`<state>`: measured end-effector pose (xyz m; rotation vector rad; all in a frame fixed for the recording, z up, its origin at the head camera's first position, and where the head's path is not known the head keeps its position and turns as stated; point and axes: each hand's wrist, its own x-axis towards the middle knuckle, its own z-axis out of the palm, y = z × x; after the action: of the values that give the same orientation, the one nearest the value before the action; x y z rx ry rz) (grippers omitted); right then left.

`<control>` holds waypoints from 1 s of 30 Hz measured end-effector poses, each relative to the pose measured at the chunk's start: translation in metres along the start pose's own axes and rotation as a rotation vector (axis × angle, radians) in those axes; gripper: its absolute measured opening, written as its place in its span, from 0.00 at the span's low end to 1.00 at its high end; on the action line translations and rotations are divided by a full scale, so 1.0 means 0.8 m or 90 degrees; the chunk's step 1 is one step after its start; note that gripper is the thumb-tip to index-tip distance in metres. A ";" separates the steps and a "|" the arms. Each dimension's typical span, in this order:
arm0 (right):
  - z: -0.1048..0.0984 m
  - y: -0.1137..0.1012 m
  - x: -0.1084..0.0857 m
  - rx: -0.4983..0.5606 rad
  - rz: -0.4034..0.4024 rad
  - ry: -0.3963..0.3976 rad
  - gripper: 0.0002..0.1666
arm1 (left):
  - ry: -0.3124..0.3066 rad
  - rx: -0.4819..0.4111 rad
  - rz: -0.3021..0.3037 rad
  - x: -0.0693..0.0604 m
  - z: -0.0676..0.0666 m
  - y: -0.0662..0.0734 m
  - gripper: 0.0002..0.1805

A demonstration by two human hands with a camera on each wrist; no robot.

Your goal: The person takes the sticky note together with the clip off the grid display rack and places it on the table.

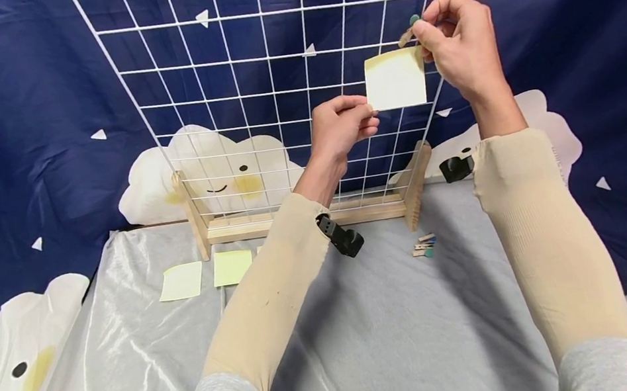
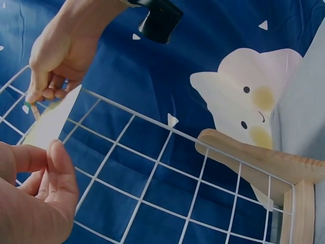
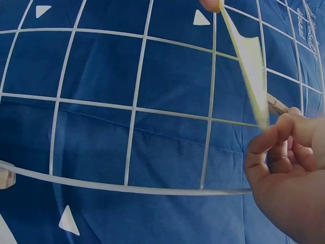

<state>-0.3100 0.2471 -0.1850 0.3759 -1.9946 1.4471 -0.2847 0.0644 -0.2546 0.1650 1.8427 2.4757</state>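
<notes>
A pale yellow sticky note (image 1: pixel 395 80) is held up against the upper right of a white wire grid (image 1: pixel 267 58). My left hand (image 1: pixel 340 126) pinches the note's lower left corner between thumb and fingers. At the note's upper right, my right hand (image 1: pixel 463 41) pinches a small wooden clothespin (image 1: pixel 407 37) with a green round piece on it. Other fingers of that hand are at the note's right edge. In the right wrist view the note (image 3: pixel 251 66) appears edge-on, and the clothespin (image 3: pixel 275 103) sticks out beyond the right hand (image 3: pixel 284 152).
Wooden feet (image 1: pixel 419 184) and a bar (image 1: pixel 305 218) support the grid. On the grey cloth (image 1: pixel 381 333) lie several small clothespins (image 1: pixel 424 247) at right and two sticky notes (image 1: pixel 181 281) at left. A dark blue curtain (image 1: pixel 21 83) hangs behind.
</notes>
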 end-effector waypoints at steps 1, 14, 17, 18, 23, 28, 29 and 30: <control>-0.001 0.000 -0.001 0.003 -0.003 0.007 0.12 | -0.002 -0.002 -0.003 0.000 -0.001 -0.001 0.04; -0.008 0.000 -0.007 0.008 0.028 0.000 0.11 | 0.003 -0.026 -0.016 0.000 -0.014 -0.015 0.05; -0.008 -0.002 -0.006 0.017 0.023 0.000 0.11 | 0.010 -0.033 -0.008 0.001 -0.019 -0.017 0.05; -0.007 -0.002 -0.006 0.021 0.024 -0.001 0.11 | 0.013 -0.035 -0.005 0.000 -0.021 -0.017 0.05; -0.002 -0.001 -0.010 0.034 0.036 -0.009 0.11 | 0.021 -0.037 -0.002 -0.004 -0.033 -0.017 0.05; 0.001 0.004 -0.017 0.020 0.047 -0.017 0.10 | 0.015 -0.040 0.004 -0.008 -0.046 -0.016 0.05; 0.002 0.005 -0.018 0.017 0.047 -0.018 0.10 | 0.015 -0.040 0.005 -0.009 -0.048 -0.016 0.05; 0.002 0.006 -0.020 0.015 0.048 -0.019 0.10 | 0.017 -0.037 0.006 -0.009 -0.051 -0.017 0.05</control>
<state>-0.3012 0.2453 -0.1988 0.3366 -2.0371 1.5204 -0.2824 0.0288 -0.2795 0.1391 1.7804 2.5468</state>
